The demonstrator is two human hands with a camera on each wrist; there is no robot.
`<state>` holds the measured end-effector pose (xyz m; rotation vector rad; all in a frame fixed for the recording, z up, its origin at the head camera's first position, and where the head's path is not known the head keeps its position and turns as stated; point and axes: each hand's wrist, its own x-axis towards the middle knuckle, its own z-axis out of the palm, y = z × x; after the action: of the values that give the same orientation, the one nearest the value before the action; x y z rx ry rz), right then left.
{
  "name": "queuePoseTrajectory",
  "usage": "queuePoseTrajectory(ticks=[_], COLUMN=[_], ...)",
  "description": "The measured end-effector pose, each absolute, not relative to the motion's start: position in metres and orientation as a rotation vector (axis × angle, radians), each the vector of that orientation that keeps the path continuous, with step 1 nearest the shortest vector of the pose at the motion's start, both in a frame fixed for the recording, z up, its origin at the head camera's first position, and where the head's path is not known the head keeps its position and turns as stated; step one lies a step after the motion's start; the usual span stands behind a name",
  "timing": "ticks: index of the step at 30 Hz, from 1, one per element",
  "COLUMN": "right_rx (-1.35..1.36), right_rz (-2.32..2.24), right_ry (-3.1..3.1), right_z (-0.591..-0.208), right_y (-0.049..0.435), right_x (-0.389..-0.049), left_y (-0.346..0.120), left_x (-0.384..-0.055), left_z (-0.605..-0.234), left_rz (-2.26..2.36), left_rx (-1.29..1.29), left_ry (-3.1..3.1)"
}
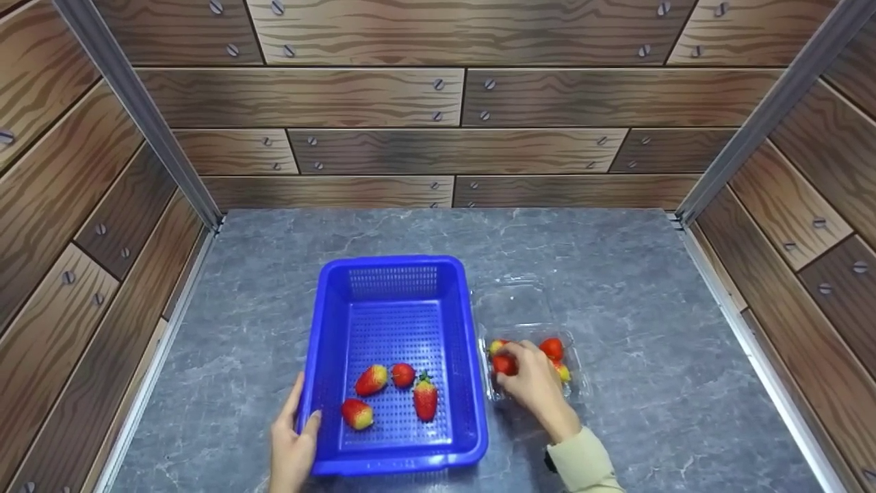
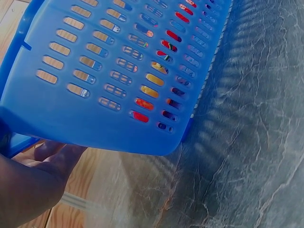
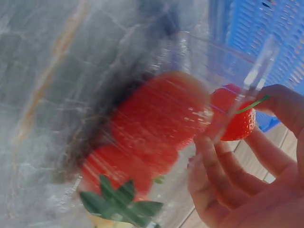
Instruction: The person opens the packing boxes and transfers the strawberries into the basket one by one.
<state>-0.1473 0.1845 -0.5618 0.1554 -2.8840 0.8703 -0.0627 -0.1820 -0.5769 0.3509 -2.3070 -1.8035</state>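
Observation:
My left hand grips the left rim of a blue plastic basket, its thumb over the edge. Seen from the left wrist, the basket's slotted wall rises above the left hand. Several red-and-yellow strawberries lie loose on the basket floor. My right hand reaches into a clear plastic clamshell box and pinches a red strawberry with a thin green stem. Other strawberries sit in the box beside the fingers, one with green leaves.
The clamshell's raised clear lid extends behind the box, close to the basket's right side. Both stand on a grey marbled tabletop. Wood-patterned walls enclose the left, back and right, with metal posts at the corners.

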Motion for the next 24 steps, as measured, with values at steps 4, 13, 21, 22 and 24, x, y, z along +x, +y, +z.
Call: queuePoseTrajectory(ticks=[4, 13, 21, 22, 24], right_rx=[0.158, 0.176, 0.225, 0.238, 0.267], right_rz=[0.877, 0.917, 1.006, 1.013, 1.020], right_ry=[-2.830, -2.748, -2.727, -2.722, -2.713], right_z=[-0.551, -0.517, -0.496, -0.495, -0.492], right_y=[0.182, 0.167, 0.152, 0.150, 0.145], right_x=[-0.144, -0.139, -0.134, -0.134, -0.134], left_y=[-0.183, -0.183, -0.182, -0.182, -0.182], left_x=[-0.063, -0.062, -0.063, -0.063, -0.062], left_z=[-0.577, -0.577, -0.577, -0.577, -0.577], left_rz=[-1.790, -1.806, -1.824, -1.817, -1.809], left_rx=[0.349, 0.347, 0.344, 0.344, 0.345], left_ry=[-2.316, -2.320, -2.314, -2.316, -2.316])
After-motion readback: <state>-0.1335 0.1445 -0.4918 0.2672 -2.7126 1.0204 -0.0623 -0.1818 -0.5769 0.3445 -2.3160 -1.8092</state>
